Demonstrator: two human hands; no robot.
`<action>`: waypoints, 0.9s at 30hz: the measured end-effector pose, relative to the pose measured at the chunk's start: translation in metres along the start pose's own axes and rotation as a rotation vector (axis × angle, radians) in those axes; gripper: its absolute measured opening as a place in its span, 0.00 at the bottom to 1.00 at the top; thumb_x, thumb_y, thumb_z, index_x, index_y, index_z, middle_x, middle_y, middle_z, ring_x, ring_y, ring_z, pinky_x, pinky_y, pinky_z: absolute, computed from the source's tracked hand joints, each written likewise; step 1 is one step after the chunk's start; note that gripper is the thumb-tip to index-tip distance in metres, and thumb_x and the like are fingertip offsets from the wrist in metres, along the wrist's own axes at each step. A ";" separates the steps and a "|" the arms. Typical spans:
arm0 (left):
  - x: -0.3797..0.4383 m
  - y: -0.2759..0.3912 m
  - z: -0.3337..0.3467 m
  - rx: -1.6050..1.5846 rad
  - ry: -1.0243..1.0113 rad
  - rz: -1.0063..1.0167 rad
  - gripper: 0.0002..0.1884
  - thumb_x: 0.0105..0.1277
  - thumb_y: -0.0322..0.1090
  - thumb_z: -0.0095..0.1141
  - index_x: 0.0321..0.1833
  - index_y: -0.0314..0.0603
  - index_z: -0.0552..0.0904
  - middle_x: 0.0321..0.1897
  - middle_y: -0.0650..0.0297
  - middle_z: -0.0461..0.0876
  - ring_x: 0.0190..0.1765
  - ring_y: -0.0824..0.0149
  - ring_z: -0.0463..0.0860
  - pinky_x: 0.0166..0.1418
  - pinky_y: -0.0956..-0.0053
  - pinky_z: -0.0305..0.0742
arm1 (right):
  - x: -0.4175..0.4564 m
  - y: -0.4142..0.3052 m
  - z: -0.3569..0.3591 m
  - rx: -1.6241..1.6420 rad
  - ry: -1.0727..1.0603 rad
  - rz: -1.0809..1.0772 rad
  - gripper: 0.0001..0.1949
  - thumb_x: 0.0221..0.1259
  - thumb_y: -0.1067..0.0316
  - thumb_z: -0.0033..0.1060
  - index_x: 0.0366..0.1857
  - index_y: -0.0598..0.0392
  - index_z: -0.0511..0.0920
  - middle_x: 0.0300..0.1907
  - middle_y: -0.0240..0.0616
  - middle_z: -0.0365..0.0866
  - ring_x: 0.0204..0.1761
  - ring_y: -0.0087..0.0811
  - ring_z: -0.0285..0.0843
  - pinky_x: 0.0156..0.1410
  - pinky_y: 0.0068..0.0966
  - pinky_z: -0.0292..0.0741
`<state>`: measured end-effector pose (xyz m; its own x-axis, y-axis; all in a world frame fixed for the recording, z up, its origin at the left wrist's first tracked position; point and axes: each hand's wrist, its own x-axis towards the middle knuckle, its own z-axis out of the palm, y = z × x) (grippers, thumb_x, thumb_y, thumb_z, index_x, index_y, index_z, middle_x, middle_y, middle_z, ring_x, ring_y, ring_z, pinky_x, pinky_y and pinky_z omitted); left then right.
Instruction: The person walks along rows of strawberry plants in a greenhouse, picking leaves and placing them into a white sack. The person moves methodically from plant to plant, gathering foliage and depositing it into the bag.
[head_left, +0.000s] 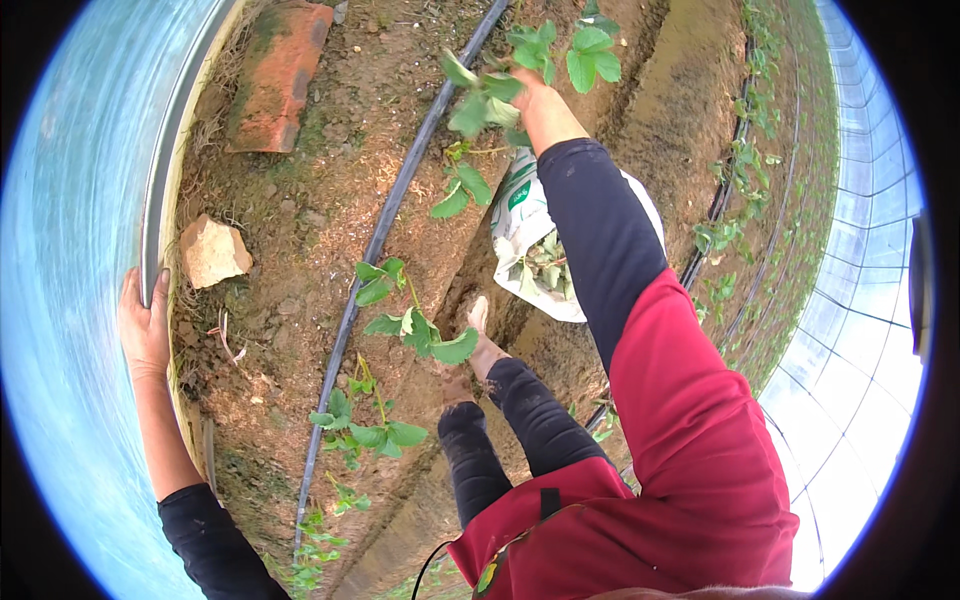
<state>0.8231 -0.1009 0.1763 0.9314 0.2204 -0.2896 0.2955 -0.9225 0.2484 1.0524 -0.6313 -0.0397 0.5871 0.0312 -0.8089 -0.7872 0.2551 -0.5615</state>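
My left hand (145, 322) grips the metal rail (161, 180) along the plastic-sheeted greenhouse wall, thumb on one side and fingers on the other. At the top, my right hand (534, 101) is among the leaves of a strawberry plant (480, 97); its fingers are largely hidden, so what they hold cannot be told. Below that forearm, a white plastic bag (559, 300) stands open in the furrow with cut or wilted leaves (549, 262) in it. More strawberry plants (424, 337) grow along a black drip hose (386, 217).
A reddish clay tile (277, 75) and a pale stone (215, 251) lie on the soil between hose and wall. My bare feet (480, 322) are in the furrow near the bag. Further plant rows (739, 180) with hoses run along the right.
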 end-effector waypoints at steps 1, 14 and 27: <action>0.000 -0.003 0.002 -0.002 0.016 0.013 0.29 0.64 0.52 0.49 0.52 0.26 0.73 0.52 0.43 0.73 0.57 0.48 0.71 0.62 0.65 0.63 | -0.002 0.005 -0.008 -0.071 0.023 -0.046 0.11 0.63 0.59 0.48 0.36 0.54 0.76 0.24 0.31 0.74 0.21 0.26 0.68 0.25 0.27 0.66; 0.002 0.003 -0.003 -0.040 -0.021 -0.040 0.31 0.63 0.53 0.50 0.54 0.24 0.72 0.54 0.42 0.72 0.59 0.48 0.70 0.63 0.66 0.62 | -0.010 -0.049 -0.056 -0.478 0.333 -0.393 0.17 0.64 0.56 0.47 0.53 0.52 0.70 0.41 0.38 0.78 0.35 0.32 0.75 0.41 0.30 0.76; -0.003 0.012 -0.009 -0.072 -0.035 -0.074 0.31 0.62 0.52 0.51 0.53 0.23 0.72 0.53 0.42 0.73 0.58 0.48 0.71 0.63 0.66 0.63 | -0.009 -0.046 -0.033 -0.758 0.428 -0.394 0.19 0.58 0.54 0.52 0.48 0.55 0.73 0.45 0.40 0.78 0.44 0.35 0.76 0.47 0.32 0.74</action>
<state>0.8262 -0.1098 0.1888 0.8988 0.2752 -0.3413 0.3793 -0.8785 0.2905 1.0771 -0.6754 -0.0125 0.8354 -0.3174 -0.4487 -0.5488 -0.5271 -0.6489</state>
